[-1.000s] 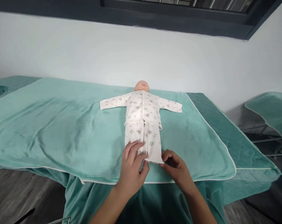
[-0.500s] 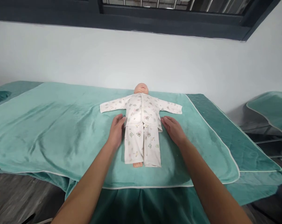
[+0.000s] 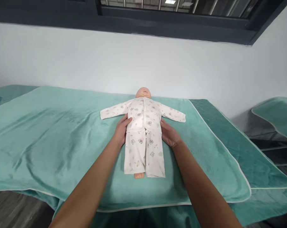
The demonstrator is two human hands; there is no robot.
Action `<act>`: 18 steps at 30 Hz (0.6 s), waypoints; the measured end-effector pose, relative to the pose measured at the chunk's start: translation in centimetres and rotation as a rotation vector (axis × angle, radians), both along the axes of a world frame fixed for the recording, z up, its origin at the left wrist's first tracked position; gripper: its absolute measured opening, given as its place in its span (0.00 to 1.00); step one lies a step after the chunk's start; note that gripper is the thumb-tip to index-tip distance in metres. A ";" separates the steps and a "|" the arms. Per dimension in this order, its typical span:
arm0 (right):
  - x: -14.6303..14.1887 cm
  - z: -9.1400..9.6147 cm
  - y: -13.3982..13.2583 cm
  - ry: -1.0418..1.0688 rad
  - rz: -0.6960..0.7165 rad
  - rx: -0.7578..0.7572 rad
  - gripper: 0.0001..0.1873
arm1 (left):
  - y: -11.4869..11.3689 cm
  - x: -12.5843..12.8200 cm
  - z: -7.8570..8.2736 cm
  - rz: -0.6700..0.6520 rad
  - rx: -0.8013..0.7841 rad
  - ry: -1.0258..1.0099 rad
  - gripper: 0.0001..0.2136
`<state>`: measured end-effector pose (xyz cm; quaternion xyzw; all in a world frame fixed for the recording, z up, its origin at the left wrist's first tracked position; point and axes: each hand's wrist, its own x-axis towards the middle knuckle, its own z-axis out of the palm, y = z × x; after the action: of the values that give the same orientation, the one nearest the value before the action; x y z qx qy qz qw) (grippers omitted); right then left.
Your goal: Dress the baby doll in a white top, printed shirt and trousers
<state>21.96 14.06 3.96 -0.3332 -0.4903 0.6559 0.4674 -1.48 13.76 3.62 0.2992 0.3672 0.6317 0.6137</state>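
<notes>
A baby doll (image 3: 143, 92) lies on its back on a teal towel (image 3: 62, 133), dressed in a white patterned top (image 3: 143, 114) and matching trousers (image 3: 144, 152). One bare foot pokes out at the trouser hem. My left hand (image 3: 121, 129) presses against the doll's waist on the left side, thumb on the top's hem. My right hand (image 3: 168, 133) cups the waist on the right. Both hands curl round the doll's sides.
The towel covers a table with a darker teal cover (image 3: 229, 133) beneath. A white wall and dark window frame (image 3: 157, 19) stand behind. Another teal-covered table (image 3: 276, 114) is at the right, across a gap.
My hands left the trouser cuffs, moved up along the doll, and have now closed in on its waist from both sides.
</notes>
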 end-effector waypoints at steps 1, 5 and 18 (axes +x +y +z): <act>0.1 0.0 0.0 0.037 0.007 -0.008 0.24 | 0.3 0.2 0.1 0.003 0.001 -0.012 0.28; 0.2 0.1 0.4 0.157 0.035 -0.037 0.25 | 1.2 0.6 0.1 0.038 -0.017 -0.065 0.29; -0.3 0.6 -0.3 0.266 0.007 -0.132 0.20 | -5.3 0.2 -0.4 0.136 0.005 0.119 0.22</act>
<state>21.67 13.78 4.57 -0.2717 -0.3808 0.7266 0.5032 -1.29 8.45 3.23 0.3123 0.4210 0.6539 0.5456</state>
